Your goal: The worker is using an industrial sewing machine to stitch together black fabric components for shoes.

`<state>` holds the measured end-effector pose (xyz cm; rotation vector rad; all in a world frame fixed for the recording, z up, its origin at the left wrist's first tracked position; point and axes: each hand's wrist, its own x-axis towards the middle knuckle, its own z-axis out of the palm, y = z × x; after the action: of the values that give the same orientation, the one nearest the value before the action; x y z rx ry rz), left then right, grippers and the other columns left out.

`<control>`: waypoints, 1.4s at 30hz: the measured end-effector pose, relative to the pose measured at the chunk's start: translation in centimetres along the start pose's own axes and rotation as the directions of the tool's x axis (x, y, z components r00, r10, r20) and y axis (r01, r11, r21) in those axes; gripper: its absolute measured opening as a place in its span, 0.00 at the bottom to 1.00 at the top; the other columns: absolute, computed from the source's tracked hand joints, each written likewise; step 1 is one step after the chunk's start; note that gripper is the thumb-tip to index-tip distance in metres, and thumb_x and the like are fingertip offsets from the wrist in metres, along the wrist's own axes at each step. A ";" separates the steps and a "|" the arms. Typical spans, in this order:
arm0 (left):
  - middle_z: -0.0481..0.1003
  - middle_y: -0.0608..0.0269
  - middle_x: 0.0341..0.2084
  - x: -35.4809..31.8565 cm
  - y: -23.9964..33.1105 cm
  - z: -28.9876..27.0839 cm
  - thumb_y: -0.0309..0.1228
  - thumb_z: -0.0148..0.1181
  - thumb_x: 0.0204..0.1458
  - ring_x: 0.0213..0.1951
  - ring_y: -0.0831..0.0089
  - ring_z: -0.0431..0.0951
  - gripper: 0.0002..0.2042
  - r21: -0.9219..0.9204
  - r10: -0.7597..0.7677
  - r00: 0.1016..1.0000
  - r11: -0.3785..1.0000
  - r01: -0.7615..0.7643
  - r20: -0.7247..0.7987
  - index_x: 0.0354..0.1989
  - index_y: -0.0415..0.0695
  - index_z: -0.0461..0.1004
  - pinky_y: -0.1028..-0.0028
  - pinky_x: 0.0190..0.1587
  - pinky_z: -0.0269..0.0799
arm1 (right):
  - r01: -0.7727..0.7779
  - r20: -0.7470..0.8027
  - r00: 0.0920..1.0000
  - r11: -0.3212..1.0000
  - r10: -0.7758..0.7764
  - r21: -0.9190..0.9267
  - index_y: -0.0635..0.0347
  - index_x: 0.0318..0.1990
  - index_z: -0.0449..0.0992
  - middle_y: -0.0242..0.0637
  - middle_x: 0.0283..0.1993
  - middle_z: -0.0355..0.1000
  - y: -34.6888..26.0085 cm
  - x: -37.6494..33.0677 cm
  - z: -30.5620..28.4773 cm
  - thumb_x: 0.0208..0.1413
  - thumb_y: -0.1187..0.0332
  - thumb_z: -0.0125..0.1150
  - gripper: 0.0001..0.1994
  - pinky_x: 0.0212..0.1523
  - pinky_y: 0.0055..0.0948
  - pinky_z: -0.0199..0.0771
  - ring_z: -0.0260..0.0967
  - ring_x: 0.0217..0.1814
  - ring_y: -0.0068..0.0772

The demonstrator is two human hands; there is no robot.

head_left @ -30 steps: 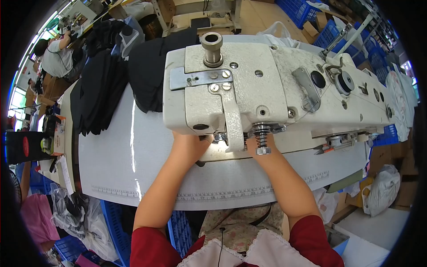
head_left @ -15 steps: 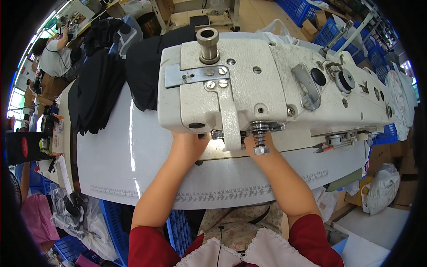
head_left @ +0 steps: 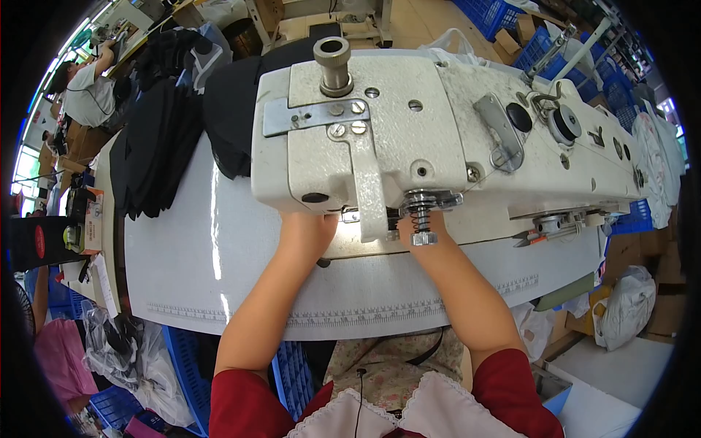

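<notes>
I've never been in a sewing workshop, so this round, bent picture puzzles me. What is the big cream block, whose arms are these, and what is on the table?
The picture comes from a wide fisheye camera worn on a person's head, looking down, which is why straight edges bend. The cream block is the head of an industrial sewing machine, seen from above. The two bare forearms are the wearer's own. The left hand and right hand reach under the machine head, so the fingers are hidden; whether they hold anything cannot be told. The machine stands on a white table with a ruler strip printed along its near edge. Dark garments lie piled at the far left. Another person works in the background.
</notes>
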<state>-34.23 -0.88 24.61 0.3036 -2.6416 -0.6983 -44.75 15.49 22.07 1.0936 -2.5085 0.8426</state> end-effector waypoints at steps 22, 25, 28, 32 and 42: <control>0.74 0.53 0.36 0.1 -3.1 3.4 0.21 0.59 0.41 0.40 0.53 0.73 0.12 -0.182 -0.020 0.993 0.983 -0.002 -0.117 0.37 0.39 0.74 0.58 0.42 0.67 | 0.027 0.013 1.000 0.997 -0.026 -0.070 0.56 0.22 0.75 0.38 0.20 0.72 0.2 0.0 0.9 0.35 0.75 0.55 0.04 0.24 0.41 0.66 0.69 0.22 0.42; 0.74 0.53 0.36 0.2 -2.9 3.3 0.21 0.59 0.41 0.41 0.53 0.73 0.12 -0.206 -0.011 0.990 0.978 -0.018 -0.141 0.37 0.39 0.74 0.59 0.41 0.67 | 0.060 0.007 0.998 0.995 -0.060 -0.076 0.56 0.21 0.75 0.37 0.19 0.71 -0.1 0.2 0.6 0.35 0.75 0.55 0.04 0.23 0.41 0.65 0.69 0.21 0.41; 0.74 0.53 0.36 0.5 -1.3 1.8 0.21 0.59 0.41 0.41 0.53 0.73 0.12 0.052 0.098 0.987 0.994 -0.092 -0.131 0.37 0.39 0.74 0.59 0.41 0.67 | 0.079 -0.008 0.997 0.992 -0.080 -0.095 0.55 0.21 0.75 0.37 0.19 0.71 0.1 0.1 0.4 0.36 0.75 0.56 0.03 0.23 0.41 0.65 0.69 0.21 0.41; 0.74 0.53 0.36 0.3 -1.5 1.8 0.22 0.60 0.41 0.41 0.53 0.73 0.12 -0.092 0.021 0.992 0.995 -0.033 -0.124 0.38 0.39 0.74 0.58 0.41 0.67 | 0.087 0.016 0.996 0.988 -0.086 -0.129 0.55 0.21 0.75 0.37 0.20 0.72 -0.4 0.3 0.2 0.37 0.74 0.56 0.03 0.24 0.41 0.66 0.70 0.22 0.42; 0.74 0.54 0.36 0.3 -1.6 1.8 0.22 0.60 0.40 0.39 0.53 0.73 0.12 0.122 0.099 0.988 0.989 -0.085 -0.115 0.37 0.40 0.74 0.58 0.41 0.66 | -0.006 0.132 0.991 0.992 0.022 -0.124 0.56 0.22 0.75 0.39 0.20 0.72 -0.4 0.7 0.5 0.38 0.74 0.55 0.03 0.24 0.42 0.66 0.70 0.23 0.42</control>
<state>-35.12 -1.54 22.49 0.2467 -2.5671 -0.4813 -44.96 14.60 22.12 1.1262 -2.6402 0.6267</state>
